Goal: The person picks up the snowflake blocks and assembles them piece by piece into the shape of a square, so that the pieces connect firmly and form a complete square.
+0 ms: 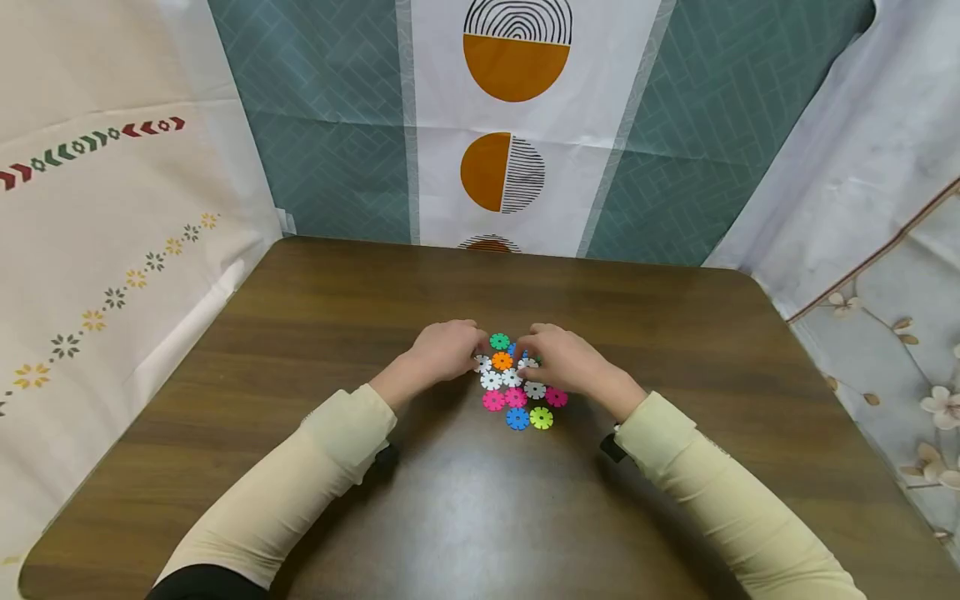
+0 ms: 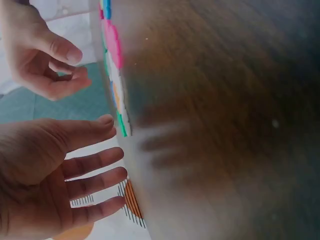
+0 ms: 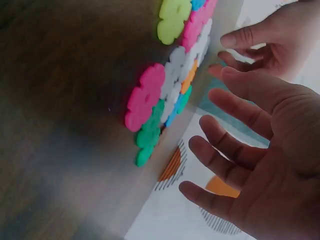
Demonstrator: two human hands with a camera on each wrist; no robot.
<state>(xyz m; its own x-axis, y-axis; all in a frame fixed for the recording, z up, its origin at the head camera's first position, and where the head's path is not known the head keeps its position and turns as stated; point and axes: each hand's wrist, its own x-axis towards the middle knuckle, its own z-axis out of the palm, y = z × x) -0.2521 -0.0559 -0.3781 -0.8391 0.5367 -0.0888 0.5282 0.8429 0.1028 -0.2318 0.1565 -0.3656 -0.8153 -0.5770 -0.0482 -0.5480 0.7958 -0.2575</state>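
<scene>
Flat notched flower-shaped discs lie together in a cluster on the table: a green disc (image 1: 499, 341), an orange disc (image 1: 502, 361), several white discs (image 1: 491, 380), pink discs (image 1: 493, 400), a blue disc (image 1: 517, 418) and a yellow-green disc (image 1: 541, 417). At the cluster's left edge hovers my left hand (image 1: 448, 350), its fingers extended in the left wrist view with nothing held. My right hand (image 1: 564, 360) is over the right side, fingers spread and loosely bent, holding nothing in the right wrist view. It partly hides another blue disc and a green one in the head view.
The brown wooden table (image 1: 480, 517) reaches back to a teal and white patterned cloth (image 1: 330, 125). Pale printed cloths hang at the left (image 1: 112, 250) and right (image 1: 862, 250) sides.
</scene>
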